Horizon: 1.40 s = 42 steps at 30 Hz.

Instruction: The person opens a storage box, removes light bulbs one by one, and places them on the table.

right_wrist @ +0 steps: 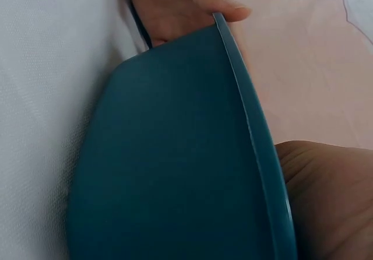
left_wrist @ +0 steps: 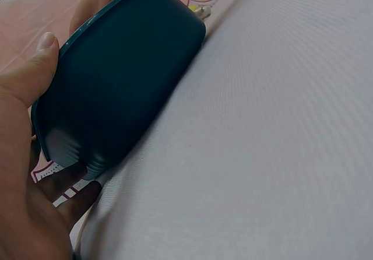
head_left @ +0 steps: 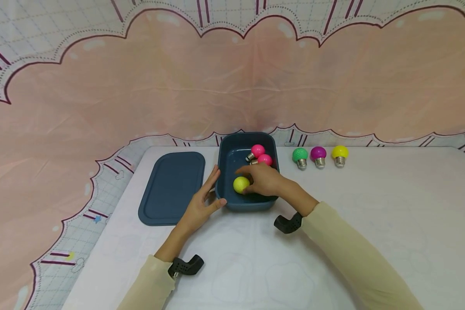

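A dark blue rectangular container (head_left: 226, 157) stands at the middle of the table. My left hand (head_left: 199, 209) rests against its front left corner, fingers straight along the side and thumb at the front rim. My right hand (head_left: 265, 178) reaches inside, with thumb and fingers about a yellow light bulb (head_left: 240, 184); the bulb's base is hidden. Behind that hand lie two pink light bulbs (head_left: 258, 150) in the container. In the right wrist view the container's wall (right_wrist: 163, 155) covers the right hand's fingers. The left wrist view shows the left thumb (left_wrist: 44, 62) at the rim.
A flat blue lid (head_left: 172, 187) lies on the white table (head_left: 248, 258) to the container's left. To the right, in a row, are a green bulb (head_left: 300, 155), a purple bulb (head_left: 318, 153) and another yellow bulb (head_left: 339, 152). A patterned pink cloth (head_left: 232, 86) hangs behind.
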### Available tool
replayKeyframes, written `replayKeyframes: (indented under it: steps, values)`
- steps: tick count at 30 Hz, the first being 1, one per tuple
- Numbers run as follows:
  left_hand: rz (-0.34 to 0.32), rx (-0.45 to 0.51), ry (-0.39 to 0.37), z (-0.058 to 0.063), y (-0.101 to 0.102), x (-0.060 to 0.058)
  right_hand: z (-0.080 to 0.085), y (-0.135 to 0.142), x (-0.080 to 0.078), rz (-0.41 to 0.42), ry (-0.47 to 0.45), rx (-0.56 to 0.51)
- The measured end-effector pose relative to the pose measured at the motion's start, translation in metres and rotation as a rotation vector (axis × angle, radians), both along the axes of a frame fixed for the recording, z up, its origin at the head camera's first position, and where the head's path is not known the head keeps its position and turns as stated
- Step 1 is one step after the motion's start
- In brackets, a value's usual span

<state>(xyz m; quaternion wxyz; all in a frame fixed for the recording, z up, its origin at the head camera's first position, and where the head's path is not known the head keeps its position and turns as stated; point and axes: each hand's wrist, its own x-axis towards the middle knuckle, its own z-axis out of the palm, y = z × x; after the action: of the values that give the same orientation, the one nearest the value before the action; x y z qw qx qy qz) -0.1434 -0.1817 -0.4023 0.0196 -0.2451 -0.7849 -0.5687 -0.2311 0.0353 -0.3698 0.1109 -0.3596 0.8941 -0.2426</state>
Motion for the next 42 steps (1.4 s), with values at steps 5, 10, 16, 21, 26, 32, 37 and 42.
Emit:
replayKeyframes:
  steps: [5,10,16,21,26,32,37,42]
  values:
    - [0.005,-0.008,0.004,0.000,0.000,0.000,0.000,-0.001,0.000,0.014,0.005,0.015]
    - [0.003,-0.010,0.015,0.000,0.000,0.000,0.000,-0.001,0.000,0.030,0.024,0.036]
    - [0.001,-0.005,0.013,0.000,0.000,-0.001,0.000,-0.001,-0.001,0.025,0.011,0.045]
    - [0.006,-0.005,0.006,0.000,0.000,-0.001,0.000,-0.001,-0.001,0.016,-0.007,0.023]
    - [0.011,-0.013,0.001,0.001,0.001,0.000,0.003,0.003,0.001,0.011,-0.030,-0.063]
    - [0.014,-0.015,-0.001,0.001,0.001,0.000,0.008,0.012,0.002,-0.022,-0.031,-0.188]
    - [0.017,-0.013,-0.003,0.000,0.001,0.000,0.016,0.022,0.005,-0.080,-0.022,-0.252]
    - [0.025,-0.021,-0.007,-0.001,0.001,-0.001,0.020,0.032,0.008,-0.146,-0.019,-0.280]
